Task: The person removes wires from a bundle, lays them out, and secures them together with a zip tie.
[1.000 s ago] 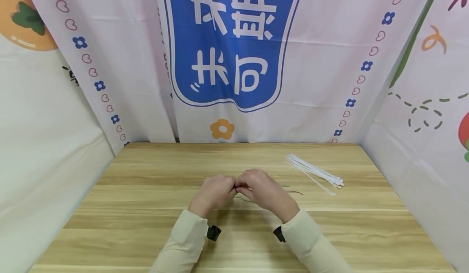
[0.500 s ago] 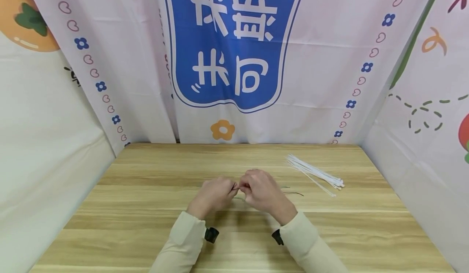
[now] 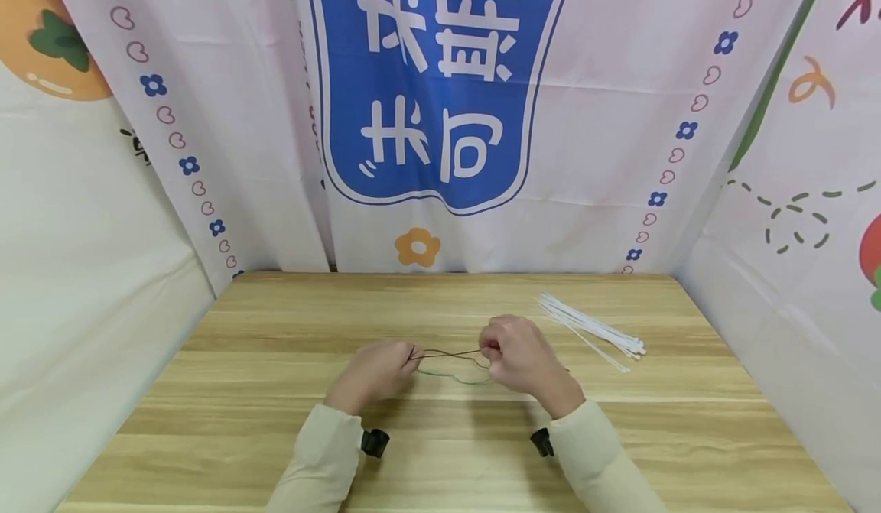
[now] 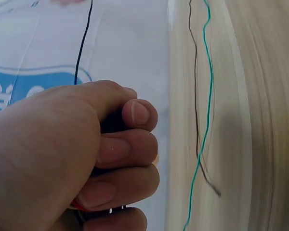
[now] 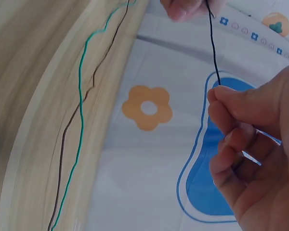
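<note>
A thin black wire [image 5: 213, 45] runs taut between the two hands, held above the table. My left hand [image 3: 377, 371] grips one end with its fingers curled in; a bit of red shows beneath its lower fingers in the left wrist view. Thumb and index finger of my right hand [image 3: 523, 354] pinch the wire's other end. Below and beside the hands are a wavy green wire [image 4: 210, 82] and a brown wire [image 4: 196, 96], which cross each other. The right hand partly covers these two wires in the head view.
White cable ties [image 3: 595, 328] lie in a loose bundle on the wooden table [image 3: 454, 459], to the right of the right hand. Printed cloth [image 3: 599, 154] hangs behind the table and along both sides.
The hands, close together before, have moved apart, left hand leftward and right hand rightward. The wire between them now shows stretched, and more of the green and brown wires is visible.
</note>
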A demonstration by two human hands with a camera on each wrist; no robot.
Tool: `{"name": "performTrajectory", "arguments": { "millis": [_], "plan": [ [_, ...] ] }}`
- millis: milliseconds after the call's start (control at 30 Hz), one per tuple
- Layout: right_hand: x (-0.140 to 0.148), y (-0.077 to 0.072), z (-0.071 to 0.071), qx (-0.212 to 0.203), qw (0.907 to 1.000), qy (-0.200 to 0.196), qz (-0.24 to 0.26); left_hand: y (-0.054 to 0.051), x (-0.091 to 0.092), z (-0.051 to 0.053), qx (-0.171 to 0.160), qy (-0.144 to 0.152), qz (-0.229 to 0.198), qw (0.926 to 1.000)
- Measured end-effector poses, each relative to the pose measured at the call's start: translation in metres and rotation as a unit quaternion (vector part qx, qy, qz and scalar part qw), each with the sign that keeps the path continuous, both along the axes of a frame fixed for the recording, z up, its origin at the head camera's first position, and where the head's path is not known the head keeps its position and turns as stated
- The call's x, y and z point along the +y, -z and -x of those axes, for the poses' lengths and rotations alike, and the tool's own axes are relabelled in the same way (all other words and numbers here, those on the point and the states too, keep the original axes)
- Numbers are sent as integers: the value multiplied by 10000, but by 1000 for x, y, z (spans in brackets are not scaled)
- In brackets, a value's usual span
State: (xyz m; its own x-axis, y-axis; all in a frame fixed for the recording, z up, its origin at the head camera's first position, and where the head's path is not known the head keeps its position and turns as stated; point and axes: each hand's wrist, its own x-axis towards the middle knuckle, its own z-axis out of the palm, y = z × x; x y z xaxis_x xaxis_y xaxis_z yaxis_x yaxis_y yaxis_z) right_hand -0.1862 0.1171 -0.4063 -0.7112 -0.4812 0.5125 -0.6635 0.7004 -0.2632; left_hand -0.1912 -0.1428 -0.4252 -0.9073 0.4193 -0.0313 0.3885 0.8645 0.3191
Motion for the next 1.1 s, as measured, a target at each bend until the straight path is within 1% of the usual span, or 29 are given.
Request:
{"name": "performTrajectory", "arguments": {
  "millis": [167,267,400,533,667,733,800,933,1000,1100],
  "plan": [
    [14,1,2,-197,9996,160,120,3,-11,0,-156,-79,-153,9997],
    [19,2,3,-332,9990,260,160,2,-15,-1,-264,-121,-270,9992],
    [29,-1,5,-430,9981,313,300,-2,-18,-2,-321,-106,-387,9987],
    [42,-2,9,-466,9970,397,480,-6,-21,-1,-391,15,-506,9980],
    [53,0,12,-526,9958,540,522,-7,-26,0,-431,184,-621,9970],
    [57,1,14,-519,9953,596,552,-7,-29,1,-511,227,-749,9956],
    [61,0,15,-474,9951,630,589,-8,-32,1,-654,171,-925,9934],
    [70,-2,18,-440,9941,752,649,-11,-41,2,-927,-77,-1252,9878],
    [76,-2,19,-481,9927,889,664,-12,-46,3,-916,-116,-1303,9872],
    [83,-2,20,-606,9899,1083,679,-13,-53,4,-855,-29,-1379,9867]
  ]
}}
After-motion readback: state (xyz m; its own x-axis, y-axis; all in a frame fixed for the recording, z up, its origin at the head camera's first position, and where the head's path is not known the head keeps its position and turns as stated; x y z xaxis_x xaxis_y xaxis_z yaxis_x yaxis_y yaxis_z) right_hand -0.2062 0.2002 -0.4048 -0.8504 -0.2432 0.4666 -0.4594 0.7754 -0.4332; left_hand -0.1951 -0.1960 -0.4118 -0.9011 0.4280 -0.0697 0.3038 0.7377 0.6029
